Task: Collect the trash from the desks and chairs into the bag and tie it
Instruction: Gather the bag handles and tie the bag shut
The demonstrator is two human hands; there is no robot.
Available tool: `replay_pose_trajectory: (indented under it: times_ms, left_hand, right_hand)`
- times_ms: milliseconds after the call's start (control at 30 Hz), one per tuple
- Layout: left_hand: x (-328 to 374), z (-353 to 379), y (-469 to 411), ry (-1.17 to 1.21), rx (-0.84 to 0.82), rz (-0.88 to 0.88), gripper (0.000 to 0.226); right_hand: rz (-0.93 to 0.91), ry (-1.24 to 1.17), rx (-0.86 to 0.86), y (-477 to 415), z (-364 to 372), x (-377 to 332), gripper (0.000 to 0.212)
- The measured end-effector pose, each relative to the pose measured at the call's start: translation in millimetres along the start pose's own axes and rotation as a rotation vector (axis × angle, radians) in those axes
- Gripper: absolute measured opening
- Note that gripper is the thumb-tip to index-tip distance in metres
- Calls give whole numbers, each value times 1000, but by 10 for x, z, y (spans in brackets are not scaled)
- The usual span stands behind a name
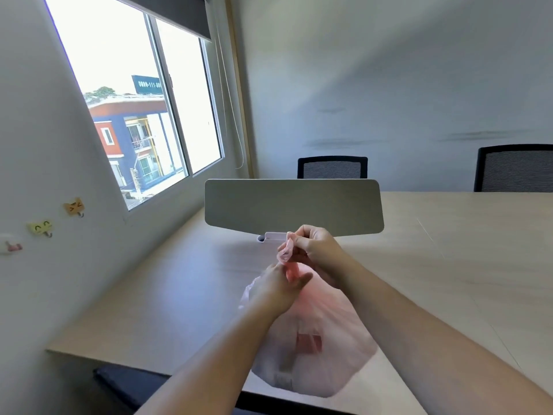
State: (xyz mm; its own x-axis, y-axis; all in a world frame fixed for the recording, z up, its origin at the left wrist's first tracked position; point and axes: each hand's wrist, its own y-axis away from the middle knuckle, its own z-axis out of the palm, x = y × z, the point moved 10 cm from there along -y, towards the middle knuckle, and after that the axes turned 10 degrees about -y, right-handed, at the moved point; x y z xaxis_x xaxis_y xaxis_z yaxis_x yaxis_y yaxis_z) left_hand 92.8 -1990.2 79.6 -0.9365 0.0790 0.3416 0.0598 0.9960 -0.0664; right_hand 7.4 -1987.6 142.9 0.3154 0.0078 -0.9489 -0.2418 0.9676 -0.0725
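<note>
We pinch the twisted pink neck of the bag (311, 348) in our right hand (315, 247) — a narrow grip, fingertips closed on the plastic. Just below that grip our left hand (278, 287) closes round the same neck, thumb pointing right. The bag's translucent body lies under both grips, on the pale counter (179, 295) near its front edge, with something red showing inside. Beyond the upper grip stands a grey divider panel (293, 205) — and farther behind it, two dark mesh chairs (332, 167).
</note>
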Motion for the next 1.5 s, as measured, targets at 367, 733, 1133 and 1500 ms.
replay_pose_trajectory:
  times_ms: [367, 733, 1133, 1500]
  left_hand:
    - [-514, -902, 560, 533, 534, -482, 38]
    - [-1909, -1848, 2481, 1026, 1087, -751, 37]
    - [-3151, -2290, 3599, 927, 927, -721, 41]
    - [-4545, -497, 3617, 1275, 495, -925, 88]
  right_hand:
    - [-485, 599, 223, 239, -459, -872, 8]
    - [548, -115, -372, 156, 1024, 569, 65]
    - [541, 22, -936, 982, 4094, 1104, 35]
    - [874, 200, -612, 812, 4312, 3538, 46]
